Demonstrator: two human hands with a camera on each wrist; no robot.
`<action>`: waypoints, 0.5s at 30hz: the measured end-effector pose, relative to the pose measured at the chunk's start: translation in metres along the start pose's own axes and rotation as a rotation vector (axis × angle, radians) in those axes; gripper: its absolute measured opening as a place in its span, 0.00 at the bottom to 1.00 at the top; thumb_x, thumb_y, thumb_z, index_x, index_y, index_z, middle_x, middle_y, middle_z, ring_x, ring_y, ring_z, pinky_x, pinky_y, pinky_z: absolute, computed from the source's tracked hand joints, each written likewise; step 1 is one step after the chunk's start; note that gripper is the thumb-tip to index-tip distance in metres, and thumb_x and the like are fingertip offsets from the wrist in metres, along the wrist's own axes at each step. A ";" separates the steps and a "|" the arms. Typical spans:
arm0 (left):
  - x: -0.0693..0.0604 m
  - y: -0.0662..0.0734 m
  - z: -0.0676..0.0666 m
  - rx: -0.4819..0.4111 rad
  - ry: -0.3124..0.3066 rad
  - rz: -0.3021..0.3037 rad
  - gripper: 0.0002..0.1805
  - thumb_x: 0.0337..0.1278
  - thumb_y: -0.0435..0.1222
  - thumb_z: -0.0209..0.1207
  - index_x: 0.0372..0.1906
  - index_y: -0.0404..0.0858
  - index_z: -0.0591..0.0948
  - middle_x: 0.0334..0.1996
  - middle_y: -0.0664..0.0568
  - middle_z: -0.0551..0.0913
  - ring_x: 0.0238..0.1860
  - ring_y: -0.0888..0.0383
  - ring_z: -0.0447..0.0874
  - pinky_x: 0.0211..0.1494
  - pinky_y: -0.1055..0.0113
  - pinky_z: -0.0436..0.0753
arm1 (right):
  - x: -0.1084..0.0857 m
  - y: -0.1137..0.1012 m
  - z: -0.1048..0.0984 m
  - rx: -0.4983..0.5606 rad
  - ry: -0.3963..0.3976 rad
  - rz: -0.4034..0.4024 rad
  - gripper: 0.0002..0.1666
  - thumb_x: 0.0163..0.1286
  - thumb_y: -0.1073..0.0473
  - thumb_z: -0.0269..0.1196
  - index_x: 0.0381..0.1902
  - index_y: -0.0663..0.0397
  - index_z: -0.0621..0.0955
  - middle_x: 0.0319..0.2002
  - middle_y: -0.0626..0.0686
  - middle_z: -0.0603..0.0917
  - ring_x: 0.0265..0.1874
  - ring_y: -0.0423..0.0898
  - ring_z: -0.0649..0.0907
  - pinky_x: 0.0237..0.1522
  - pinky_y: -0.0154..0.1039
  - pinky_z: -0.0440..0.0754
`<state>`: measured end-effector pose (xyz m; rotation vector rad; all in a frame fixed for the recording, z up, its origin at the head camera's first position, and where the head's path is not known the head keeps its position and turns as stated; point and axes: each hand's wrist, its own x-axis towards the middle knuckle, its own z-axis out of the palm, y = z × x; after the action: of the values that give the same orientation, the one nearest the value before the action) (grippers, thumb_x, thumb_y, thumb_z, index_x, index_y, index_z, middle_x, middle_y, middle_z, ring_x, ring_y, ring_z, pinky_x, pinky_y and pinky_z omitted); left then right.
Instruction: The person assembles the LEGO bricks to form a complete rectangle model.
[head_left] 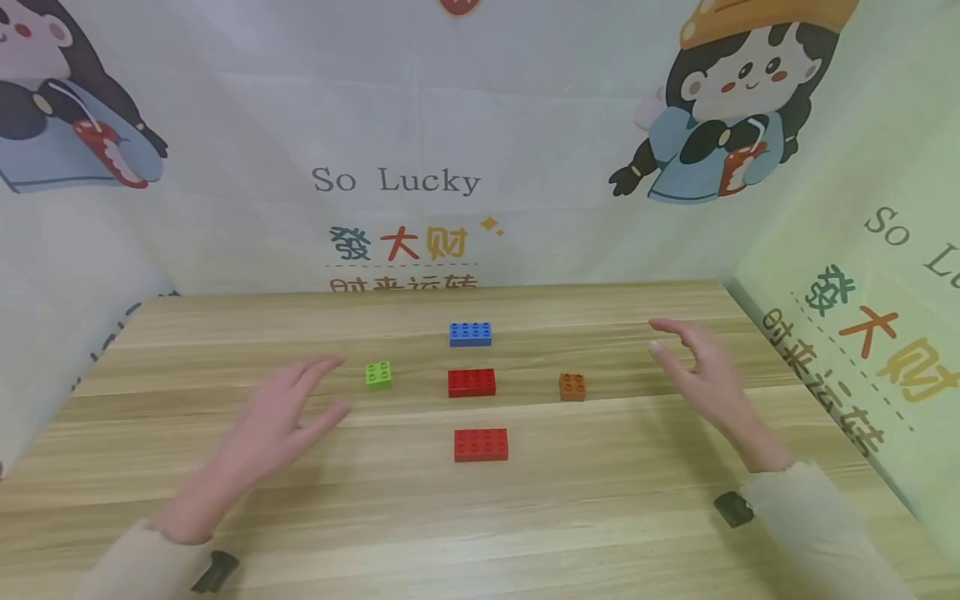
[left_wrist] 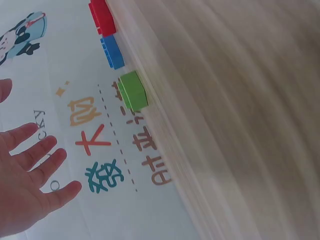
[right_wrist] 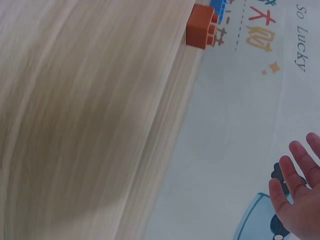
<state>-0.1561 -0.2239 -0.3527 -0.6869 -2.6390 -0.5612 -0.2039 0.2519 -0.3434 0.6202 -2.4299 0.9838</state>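
1. Pale printed cloth is being seen behind a light wood-grained tabletop and along its right side. "So Lucky" lettering and coloured Chinese characters are being displayed on the back panel, between two cartoon figures with dark braids.

2. Five studded toy building bricks are being supported by the tabletop, studs facing upward, each lying apart from the others.

3. At the middle of the group, a red eight-stud brick is being flanked by a lime-green four-stud brick on the left and an orange-brown four-stud brick on the right.

4. Beyond that middle brick, a blue eight-stud brick is lying near the far edge; on the near side, a second red eight-stud brick is being seen.

5. Just left of the lime-green brick, the left hand is being held above the wood, apart from the brick. Its fingers are being held extended, its thumb is standing away from them, and nothing is being gripped.

6. Well to the right of the orange-brown brick, the right hand is being held raised, its fingers and thumb parted; nothing is being gripped or touched by it.

7. Both forearms are being covered by light sleeves, and a small dark object is being seen beside each cuff.
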 end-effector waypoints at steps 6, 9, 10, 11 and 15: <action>0.003 0.007 0.009 -0.053 -0.045 0.018 0.29 0.51 0.46 0.58 0.55 0.33 0.68 0.50 0.41 0.72 0.51 0.46 0.67 0.53 0.49 0.66 | 0.001 -0.005 0.014 0.070 -0.050 0.013 0.17 0.63 0.63 0.55 0.50 0.65 0.73 0.48 0.60 0.75 0.48 0.55 0.71 0.46 0.52 0.68; 0.004 0.009 0.013 -0.059 -0.064 0.042 0.28 0.50 0.45 0.58 0.54 0.33 0.70 0.49 0.42 0.73 0.50 0.47 0.69 0.52 0.50 0.67 | 0.002 -0.006 0.020 0.097 -0.092 0.034 0.18 0.63 0.61 0.56 0.50 0.64 0.73 0.48 0.59 0.75 0.48 0.53 0.72 0.46 0.51 0.69; 0.004 0.010 0.014 -0.061 -0.075 0.048 0.28 0.50 0.45 0.59 0.53 0.33 0.70 0.48 0.42 0.73 0.50 0.47 0.69 0.52 0.50 0.67 | 0.002 -0.006 0.021 0.104 -0.109 0.045 0.18 0.64 0.60 0.56 0.50 0.64 0.73 0.48 0.58 0.75 0.48 0.53 0.72 0.46 0.51 0.69; 0.004 0.011 0.015 -0.066 -0.087 0.053 0.27 0.50 0.45 0.59 0.52 0.33 0.71 0.48 0.42 0.74 0.49 0.47 0.69 0.51 0.50 0.68 | 0.002 -0.006 0.023 0.114 -0.128 0.054 0.19 0.64 0.60 0.56 0.50 0.63 0.73 0.48 0.58 0.76 0.48 0.52 0.72 0.47 0.51 0.69; 0.005 0.016 0.020 -0.080 -0.152 0.048 0.25 0.49 0.45 0.60 0.51 0.34 0.72 0.47 0.45 0.74 0.49 0.48 0.70 0.51 0.51 0.69 | 0.005 -0.008 0.029 0.148 -0.217 0.086 0.19 0.64 0.57 0.56 0.50 0.62 0.74 0.48 0.57 0.76 0.48 0.52 0.72 0.47 0.51 0.69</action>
<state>-0.1565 -0.1998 -0.3626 -0.8454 -2.7438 -0.6273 -0.2098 0.2249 -0.3553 0.7108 -2.6073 1.1962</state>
